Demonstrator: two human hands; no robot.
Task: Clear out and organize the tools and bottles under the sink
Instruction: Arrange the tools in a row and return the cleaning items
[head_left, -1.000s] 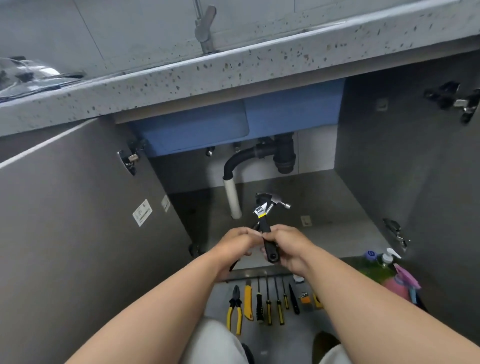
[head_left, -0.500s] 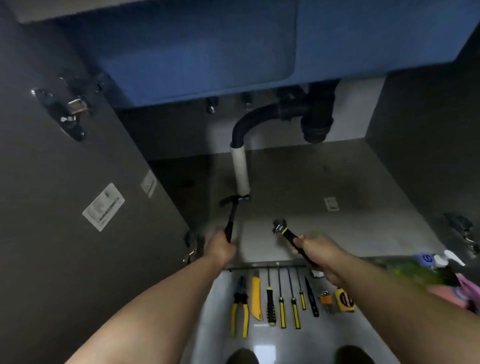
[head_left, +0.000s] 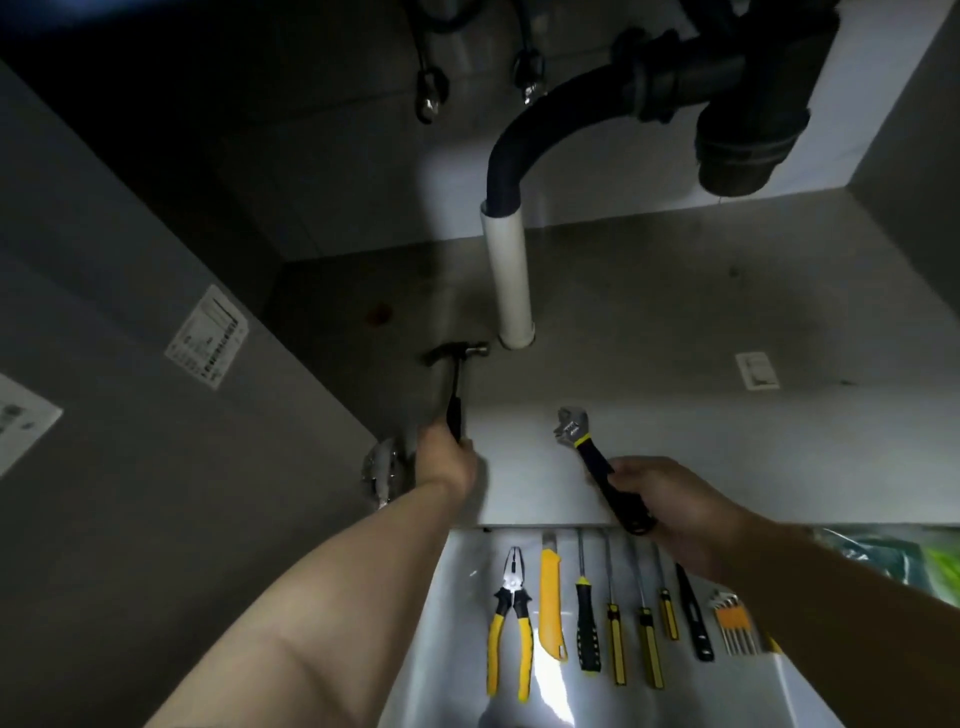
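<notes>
Inside the cabinet under the sink, your L hand (head_left: 444, 462) was curled round the black handle of the hammer (head_left: 455, 400). The hammer's head lay beyond that hand, away from you, just left of the base of the white pipe (head_left: 511, 280). Can't tell if the head touched the cabinet floor (head_left: 675, 312).

Right of that hand & well apart, your R hand (head_left: 670, 504) gripped the adjustable wrench (head_left: 592, 457) by its black-and-yellow handle, w/ the head end sticking out past the fingers, up & to the left.

Nearer you than both hands, a row of tools lay side by side on the floor (head_left: 467, 571):
- pliers (head_left: 511, 608) w/ yellow grips, closest to your L forearm
- a yellow utility knife (head_left: 551, 603)
- four screwdrivers (head_left: 587, 618)
- hex keys (head_left: 730, 621) beside your R forearm

Sth green showed right of your R forearm, too blurred to tell.
</notes>
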